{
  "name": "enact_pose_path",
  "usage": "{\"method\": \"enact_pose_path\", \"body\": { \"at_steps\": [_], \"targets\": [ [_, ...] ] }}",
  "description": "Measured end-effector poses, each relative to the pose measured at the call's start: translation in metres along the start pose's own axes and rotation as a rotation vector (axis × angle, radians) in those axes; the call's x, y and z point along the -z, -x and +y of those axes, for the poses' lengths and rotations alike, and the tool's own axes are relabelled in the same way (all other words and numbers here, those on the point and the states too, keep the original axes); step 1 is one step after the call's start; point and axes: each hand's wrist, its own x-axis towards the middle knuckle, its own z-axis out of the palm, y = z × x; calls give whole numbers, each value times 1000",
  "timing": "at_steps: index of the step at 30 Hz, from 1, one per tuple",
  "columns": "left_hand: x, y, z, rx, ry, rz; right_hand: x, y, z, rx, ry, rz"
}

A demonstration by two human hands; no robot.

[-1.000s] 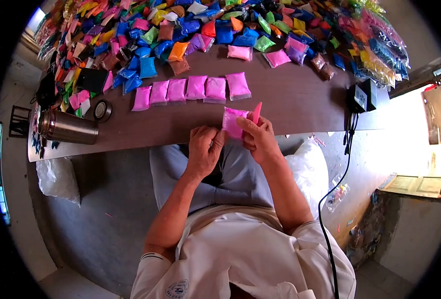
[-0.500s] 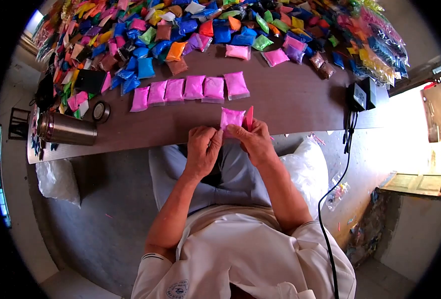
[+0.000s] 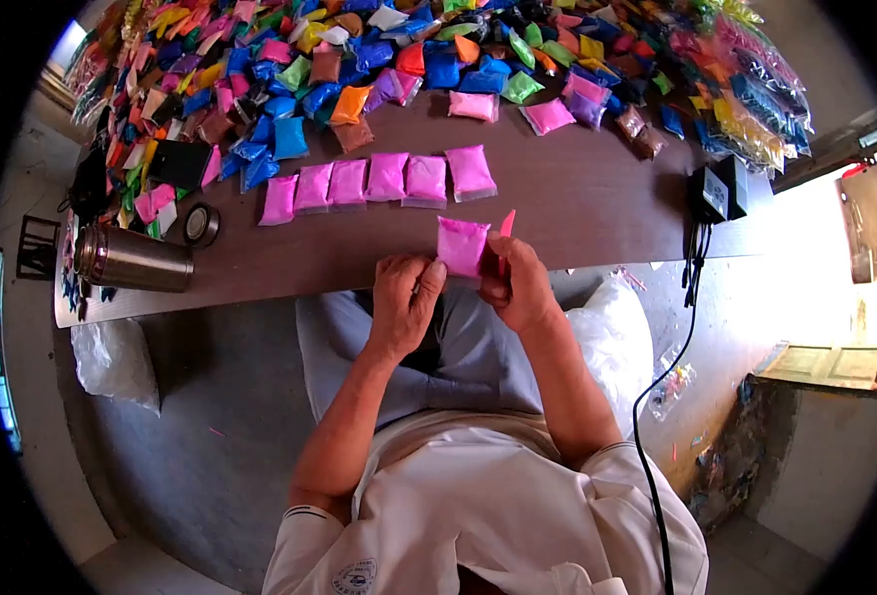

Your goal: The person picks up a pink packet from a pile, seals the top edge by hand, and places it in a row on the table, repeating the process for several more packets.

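Both my hands hold one small pink powder packet (image 3: 461,245) upright above the near edge of the brown table (image 3: 577,198). My left hand (image 3: 405,297) pinches its lower left corner. My right hand (image 3: 520,281) grips its right side and also holds a thin red-pink tool (image 3: 506,224) that sticks up beside the packet. Just beyond, a row of several matching pink packets (image 3: 379,179) lies flat on the table.
A big heap of coloured packets (image 3: 409,50) covers the far side of the table. A steel flask (image 3: 133,259) lies at the left, with a tape roll (image 3: 200,222) nearby. A black box (image 3: 721,190) with a cable sits right. A white sack (image 3: 617,337) rests by my knee.
The packet has been turned slightly and held more upright between my hands; the red-pink tool has tilted right. My hands stay at the same spot by the table edge.
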Motion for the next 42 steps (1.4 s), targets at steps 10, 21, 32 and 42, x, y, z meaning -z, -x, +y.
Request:
{"method": "enact_pose_path", "body": {
  "at_steps": [10, 21, 32, 42],
  "targets": [
    [4, 0, 1, 1, 63, -16, -13, 3, -3, -31, 180, -263],
    [4, 6, -7, 43, 211, -32, -20, 3, 4, 123, 381, -70],
    [3, 4, -2, -27, -35, -9, -27, 4, 2, 169, 527, -65],
    [2, 4, -3, -26, -19, -5, -28, 7, 1, 228, 431, -93]
  ]
}}
